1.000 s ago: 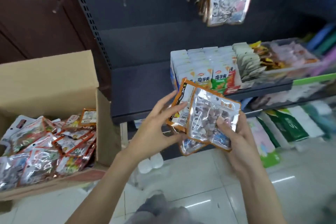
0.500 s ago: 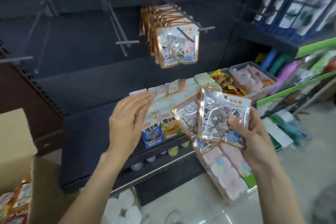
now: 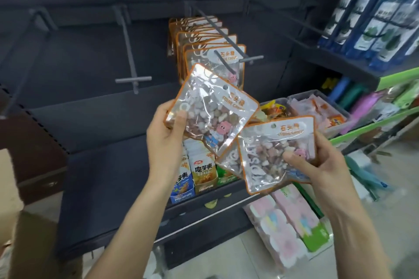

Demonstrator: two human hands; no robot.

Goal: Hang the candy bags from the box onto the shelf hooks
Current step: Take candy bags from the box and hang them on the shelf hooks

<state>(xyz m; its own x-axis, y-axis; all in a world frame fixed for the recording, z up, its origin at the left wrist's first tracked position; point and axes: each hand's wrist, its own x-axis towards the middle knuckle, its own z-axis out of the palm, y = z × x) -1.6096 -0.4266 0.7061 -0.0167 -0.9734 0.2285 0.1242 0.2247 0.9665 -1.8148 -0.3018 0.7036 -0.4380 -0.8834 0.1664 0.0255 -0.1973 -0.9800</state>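
My left hand [image 3: 167, 140] grips one clear, orange-edged candy bag [image 3: 210, 106] by its lower left corner, tilted, just below the loaded shelf hook [image 3: 229, 41]. Several hung candy bags [image 3: 204, 38] fill that hook. My right hand [image 3: 317, 165] holds a small stack of candy bags [image 3: 274, 152] lower and to the right, thumb on the front one. An empty hook [image 3: 129, 52] sticks out to the left. A corner of the cardboard box [image 3: 29, 244] shows at the bottom left.
Snack cartons [image 3: 201, 174] stand on the dark shelf under my hands. Trays of sweets [image 3: 322, 111] sit to the right, blue packs [image 3: 381, 18] above them. Pastel packs [image 3: 288, 224] lean on the floor shelf. Dark back panel behind the hooks.
My left hand, empty and open before, now grips one bag taken from the stack and lifted toward the loaded hook. The view has swung up from the box to the hooks.
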